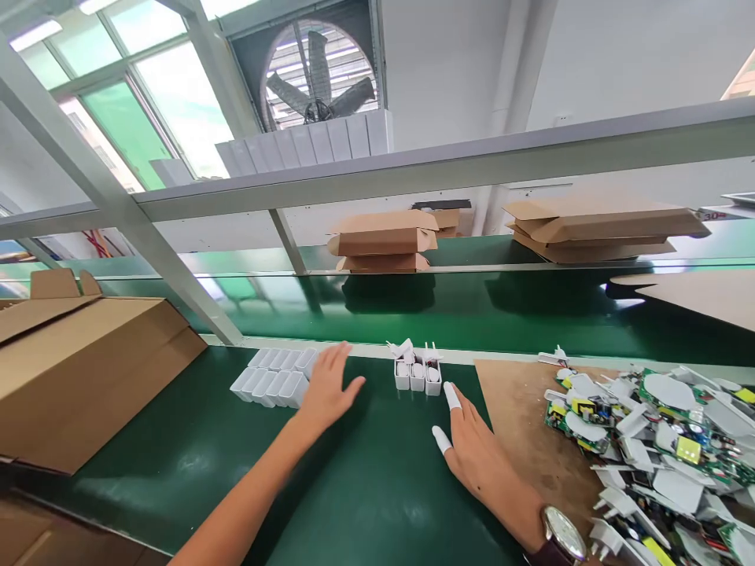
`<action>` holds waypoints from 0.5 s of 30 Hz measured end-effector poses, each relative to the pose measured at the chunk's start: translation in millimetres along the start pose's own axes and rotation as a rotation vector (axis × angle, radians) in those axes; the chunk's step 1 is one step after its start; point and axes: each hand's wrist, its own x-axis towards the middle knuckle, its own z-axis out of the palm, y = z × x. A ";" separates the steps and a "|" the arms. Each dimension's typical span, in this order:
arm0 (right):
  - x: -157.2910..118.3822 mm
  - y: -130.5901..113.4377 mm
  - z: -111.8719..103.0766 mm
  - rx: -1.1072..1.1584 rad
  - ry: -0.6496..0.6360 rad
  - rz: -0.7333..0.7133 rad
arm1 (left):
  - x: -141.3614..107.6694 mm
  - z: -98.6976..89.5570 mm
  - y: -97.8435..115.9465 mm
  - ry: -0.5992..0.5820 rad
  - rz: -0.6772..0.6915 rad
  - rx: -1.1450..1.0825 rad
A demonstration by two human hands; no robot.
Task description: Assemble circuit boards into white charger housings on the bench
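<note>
My left hand (328, 391) is open over the green bench, thumb apart from the fingers, beside a block of white plastic cases (272, 387) standing in two rows. Whether its fingers touch the nearest case I cannot tell. To the right stand 3 white cases with plug parts (417, 374) poking out of their tops. My right hand (480, 448) is open next to them, holding nothing, with white covers on the thumb and a fingertip. A watch sits on that wrist.
A heap of green circuit boards with white plug parts (666, 440) lies at right on a brown board (513, 417). A large cardboard box (94, 369) stands at left. Behind a metal frame (377, 177), flattened cartons (386, 240) rest by a green belt (283, 310).
</note>
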 end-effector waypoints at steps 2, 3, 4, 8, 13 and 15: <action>-0.7 -7.2 -3.0 -0.074 -0.019 -0.031 | 5.3 -36.4 -15.8 0.111 -0.006 0.259; -0.3 -11.9 -5.4 -0.094 -0.040 -0.031 | 8.4 -51.1 -23.5 0.140 -0.013 0.437; 0.7 -16.9 -8.4 -0.107 -0.067 -0.027 | 11.9 -62.1 -30.4 0.139 -0.016 0.573; 8.8 -30.3 -22.6 -0.150 -0.213 0.014 | 26.4 -64.1 -39.5 0.045 0.088 0.762; 17.0 -20.5 -63.7 -0.265 -0.290 0.019 | 28.2 -32.5 -5.2 0.024 0.240 0.644; 16.8 -7.0 -93.9 -0.358 -0.279 0.058 | 23.8 -30.7 -1.5 0.090 0.228 0.599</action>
